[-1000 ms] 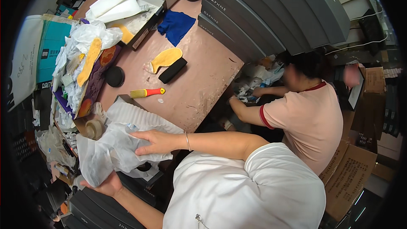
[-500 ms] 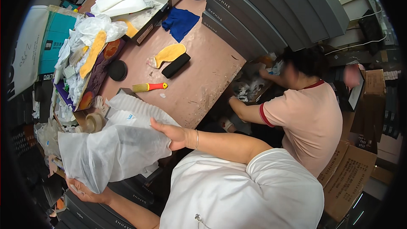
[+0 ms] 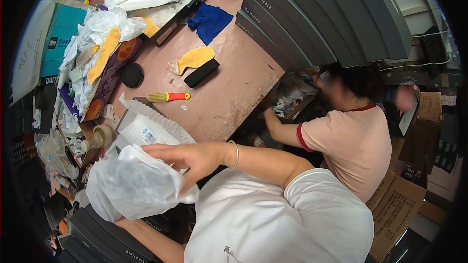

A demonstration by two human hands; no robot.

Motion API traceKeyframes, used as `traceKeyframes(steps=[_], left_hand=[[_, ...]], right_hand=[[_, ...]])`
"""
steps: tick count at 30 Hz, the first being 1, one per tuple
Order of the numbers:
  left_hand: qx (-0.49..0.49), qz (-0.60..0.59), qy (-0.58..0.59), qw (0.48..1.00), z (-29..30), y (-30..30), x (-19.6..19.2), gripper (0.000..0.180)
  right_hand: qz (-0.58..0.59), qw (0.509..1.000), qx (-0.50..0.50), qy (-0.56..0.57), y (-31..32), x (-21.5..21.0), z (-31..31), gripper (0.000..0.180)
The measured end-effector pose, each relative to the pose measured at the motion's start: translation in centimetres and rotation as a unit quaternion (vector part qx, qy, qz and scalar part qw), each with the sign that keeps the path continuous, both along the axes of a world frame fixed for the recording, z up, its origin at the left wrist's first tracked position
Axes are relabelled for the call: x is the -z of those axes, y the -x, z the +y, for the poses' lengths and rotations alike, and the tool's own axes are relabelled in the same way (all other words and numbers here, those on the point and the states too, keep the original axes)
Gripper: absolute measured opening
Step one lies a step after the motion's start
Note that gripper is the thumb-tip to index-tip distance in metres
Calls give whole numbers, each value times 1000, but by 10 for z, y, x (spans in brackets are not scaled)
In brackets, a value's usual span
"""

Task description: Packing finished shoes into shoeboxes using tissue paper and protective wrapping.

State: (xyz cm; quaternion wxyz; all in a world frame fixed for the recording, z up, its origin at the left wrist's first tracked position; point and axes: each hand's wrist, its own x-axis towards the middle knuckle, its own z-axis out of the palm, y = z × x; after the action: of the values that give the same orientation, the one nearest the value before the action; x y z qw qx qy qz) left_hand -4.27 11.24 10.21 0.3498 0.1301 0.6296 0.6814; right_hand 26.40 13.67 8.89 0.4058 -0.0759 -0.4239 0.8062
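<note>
A bundle wrapped in thin white see-through sheeting is held between my hands, with something dark showing faintly inside. My right hand curls over its upper right side, fingers bent onto the white sheeting. From below, my left hand bears the bundle; its fingers are hidden behind it. Just beyond lies an open grey box lined with ribbed white paper, which carries a small blue-printed packet.
On the pinkish table lie a red-yellow brush, yellow insole, black block and blue cloth. Grey boxes are stacked at its far right. A co-worker crouches at right. Tape rolls stand at left.
The white sheeting, spread wide before, is now gathered into a compact bundle. My right hand has moved left over it, and the lined grey box beyond shows more.
</note>
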Motion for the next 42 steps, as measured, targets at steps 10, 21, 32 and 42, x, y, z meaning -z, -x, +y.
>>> traceKeyframes(steps=[10, 21, 32, 42], left_hand=[[25, 14, 20, 999, -36, 21, 10, 50], [118, -3, 17, 993, -33, 1, 30, 48], [204, -73, 53, 975, -68, -27, 40, 47], [125, -44, 38, 990, -57, -17, 35, 45]], right_hand=[[-114, 974, 195, 23, 25, 14, 6, 39], [-88, 984, 134, -76, -11, -10, 6, 45], [-145, 978, 151, -22, -33, -12, -11, 45], [-190, 966, 170, -46, -18, -1, -20, 42]])
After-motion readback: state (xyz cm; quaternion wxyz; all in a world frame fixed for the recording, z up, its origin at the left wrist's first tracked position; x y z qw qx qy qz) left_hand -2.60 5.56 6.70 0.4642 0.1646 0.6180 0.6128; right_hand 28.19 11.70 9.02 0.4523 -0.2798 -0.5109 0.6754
